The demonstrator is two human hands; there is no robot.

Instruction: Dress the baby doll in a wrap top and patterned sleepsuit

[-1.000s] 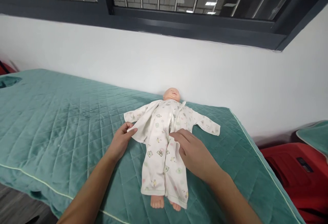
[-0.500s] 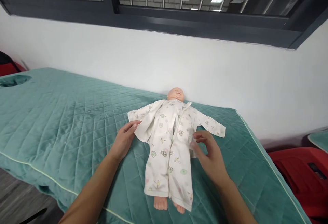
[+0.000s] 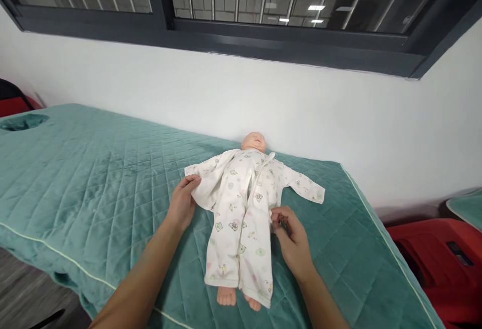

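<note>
A baby doll (image 3: 254,141) lies on its back in a white printed baby shirt (image 3: 220,173) and matching pants (image 3: 226,238). Its head is by the wall and its bare feet point toward me. The shirt's front is spread apart, with its sleeves stretched out to the sides. My left hand (image 3: 183,201) pinches the edge of the left shirt flap, below the sleeve. Beside the doll's hip, my right hand (image 3: 292,238) is closed, thumb and fingers together on the lower right edge of the shirt. The fabric between those fingers is partly hidden.
A green quilted cover (image 3: 113,183) lies over the bed, with a round hole (image 3: 24,122) at its far left. Behind stands a white wall (image 3: 181,88) under a dark-framed barred window (image 3: 241,37). A red plastic object (image 3: 437,253) stands beyond the right edge.
My right hand has moved down and inward, and its fingers have closed at the shirt's edge. My left fingers have closed on the left flap. The view has shifted slightly.
</note>
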